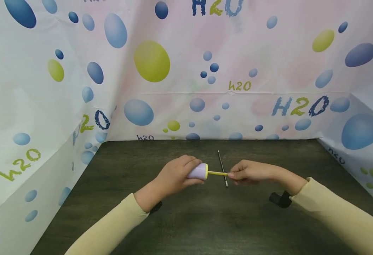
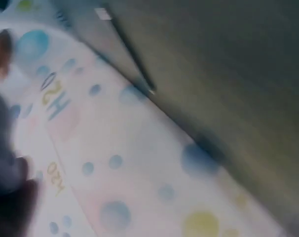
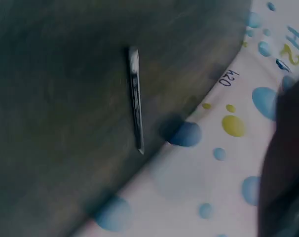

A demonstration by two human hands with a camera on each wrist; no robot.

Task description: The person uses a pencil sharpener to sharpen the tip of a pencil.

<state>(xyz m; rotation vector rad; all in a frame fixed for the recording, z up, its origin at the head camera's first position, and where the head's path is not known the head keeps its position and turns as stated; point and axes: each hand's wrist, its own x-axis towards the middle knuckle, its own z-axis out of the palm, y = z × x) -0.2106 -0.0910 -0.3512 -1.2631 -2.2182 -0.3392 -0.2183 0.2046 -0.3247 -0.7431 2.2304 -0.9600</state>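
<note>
- Firstly, one broad dark wood-grain table (image 1: 189, 219): the surface over which we work; a free lane between the two hands would, we judge, serve us best.
- Two forearms in pale yellow fabric sleeves (image 1: 113, 223): the left slants in from the lower left, the right from the lower right, so that the hands face each other. Level wrists should help us hold one straight line.
- One left hand (image 1: 177, 175): fingers laid over the top, thumb along the near side; grip closed round the cylinder listed below. Its part, in our judgement, is to be the steady half, firm without squeezing.
- One right hand (image 1: 251, 171): back of the hand turned up, thumb and fingertips in a narrow pinch at the stick's outer end. We would let this hand do the fine moving, straight along the stick.
- One lavender cylinder with a yellow rim (image 1: 198, 171), material uncertain: on its side in the left hand, rimmed end towards the right hand.
- One slender dark rod with a whitish end (image 1: 220, 161): lying on the table, its line crossed by the stick in the head view; we had best not brush it.
- One thin yellow stick (image 1: 216, 173): spanning from the rim to the right fingertips, nearly level. We advise aligning it with the cylinder's axis, since a sideways tilt could bind or bend it. How far it reaches inside, we cannot tell.
</note>
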